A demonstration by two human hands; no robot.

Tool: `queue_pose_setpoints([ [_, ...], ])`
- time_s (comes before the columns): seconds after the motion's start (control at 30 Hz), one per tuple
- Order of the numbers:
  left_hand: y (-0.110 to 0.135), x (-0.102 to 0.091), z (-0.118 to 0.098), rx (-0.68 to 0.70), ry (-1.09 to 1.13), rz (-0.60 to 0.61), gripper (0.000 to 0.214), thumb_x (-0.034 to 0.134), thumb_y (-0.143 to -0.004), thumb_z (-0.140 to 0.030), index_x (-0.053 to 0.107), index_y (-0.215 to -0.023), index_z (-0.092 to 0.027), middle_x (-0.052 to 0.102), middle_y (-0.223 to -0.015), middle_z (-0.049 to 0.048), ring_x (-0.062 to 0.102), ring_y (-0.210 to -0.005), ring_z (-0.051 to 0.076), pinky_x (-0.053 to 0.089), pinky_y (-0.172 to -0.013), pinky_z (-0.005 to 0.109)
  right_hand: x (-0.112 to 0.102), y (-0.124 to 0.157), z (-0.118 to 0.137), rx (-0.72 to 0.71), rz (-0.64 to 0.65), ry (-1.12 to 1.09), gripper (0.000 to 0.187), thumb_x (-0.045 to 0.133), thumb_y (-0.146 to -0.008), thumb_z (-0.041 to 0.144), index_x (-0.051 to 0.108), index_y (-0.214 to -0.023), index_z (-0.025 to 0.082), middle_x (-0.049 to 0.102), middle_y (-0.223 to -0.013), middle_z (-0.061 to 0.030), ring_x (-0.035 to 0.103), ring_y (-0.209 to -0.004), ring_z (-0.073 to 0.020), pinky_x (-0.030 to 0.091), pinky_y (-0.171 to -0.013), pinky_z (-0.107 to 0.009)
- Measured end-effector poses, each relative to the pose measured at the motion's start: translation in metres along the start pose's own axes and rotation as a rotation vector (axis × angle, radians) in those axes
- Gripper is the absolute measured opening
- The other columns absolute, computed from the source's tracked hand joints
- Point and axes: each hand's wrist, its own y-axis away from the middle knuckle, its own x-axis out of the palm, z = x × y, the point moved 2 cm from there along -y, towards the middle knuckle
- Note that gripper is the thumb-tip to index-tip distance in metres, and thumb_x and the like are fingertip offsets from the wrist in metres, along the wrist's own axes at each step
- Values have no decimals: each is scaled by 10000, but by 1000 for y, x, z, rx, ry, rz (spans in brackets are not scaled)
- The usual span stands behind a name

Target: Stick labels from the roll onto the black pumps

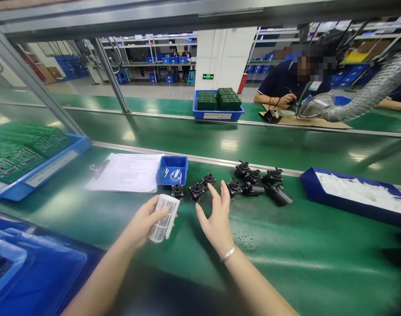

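Observation:
My left hand [142, 224] is closed around a white mesh filter piece [164, 218], held just above the green table. My right hand [216, 217] is open, fingers spread, hovering a little short of a row of several small black plastic parts [253, 182]. Its fingertips are nearest to the black part [196, 191] and the one at the centre [233, 188]. A bracelet shows on the right wrist.
A small blue bin [172, 170] and a clipboard with papers [128, 172] lie left of the parts. Blue trays of green circuit boards [25, 153] stand far left; a blue tray with white material [355, 193] lies right. A person works across the conveyor [286, 83].

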Motion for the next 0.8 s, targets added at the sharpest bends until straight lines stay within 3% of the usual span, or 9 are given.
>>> queue_pose_setpoints([
  [0.1,-3,35,9,-96,151,204,443,671,-817,-373,505,-1182,-185,688,-929,109,680,-737,218,549,-650,332,-33,26,6,112,156,-323,277,540,-927,329,569,-1193,258,482,-1328,-119,503,-1216,-277,458,-979,-454],
  [0.17,-8,59,14,-144,186,307,420,662,-826,-355,516,-1182,-188,673,-934,98,675,-775,217,542,-667,318,-51,40,4,250,234,-520,235,534,-936,345,584,-1149,259,575,-1156,-92,595,-1026,-230,518,-864,-384],
  [0.23,-15,80,18,-160,161,349,391,664,-828,-336,537,-1167,-189,652,-927,75,658,-775,192,522,-668,279,-66,51,-1,346,219,-610,274,547,-933,347,555,-1195,264,589,-1100,-74,599,-955,-206,522,-829,-350],
  [0.33,-24,106,21,-131,134,359,413,666,-826,-308,515,-1202,-228,620,-948,43,633,-785,173,502,-678,262,-84,63,-9,374,99,-622,385,585,-914,337,484,-1283,289,557,-1133,-64,575,-946,-188,504,-844,-334],
  [0.5,-36,134,24,-44,12,374,287,659,-814,-244,542,-1075,-215,581,-903,7,556,-786,137,457,-675,227,-95,76,-19,396,44,-542,615,683,-840,336,388,-1380,322,482,-1269,-88,572,-975,-206,516,-808,-344],
  [0.57,-39,143,27,-85,-4,404,228,661,-805,-237,556,-1001,-190,566,-853,-1,532,-743,126,440,-646,221,-97,77,-24,442,48,-569,593,672,-847,338,400,-1373,307,516,-1228,-90,592,-948,-208,526,-779,-346],
  [0.67,-45,150,33,-198,77,419,172,662,-800,-237,568,-923,-161,570,-816,5,525,-705,118,434,-638,227,-103,78,-31,523,29,-686,467,607,-889,332,435,-1319,273,605,-999,-58,617,-843,-201,528,-700,-327],
  [0.73,-49,152,36,-241,160,432,152,676,-789,-215,574,-881,-150,603,-899,31,553,-758,126,453,-693,244,-107,78,-37,541,-18,-696,400,590,-896,316,465,-1272,257,615,-912,-38,615,-803,-194,524,-701,-324],
  [0.8,-52,153,39,-240,236,445,146,699,-774,-191,575,-838,-146,611,-1039,55,576,-856,141,463,-771,262,-111,79,-45,523,-99,-655,419,601,-886,291,459,-1279,259,610,-995,-49,613,-830,-187,524,-750,-333],
])
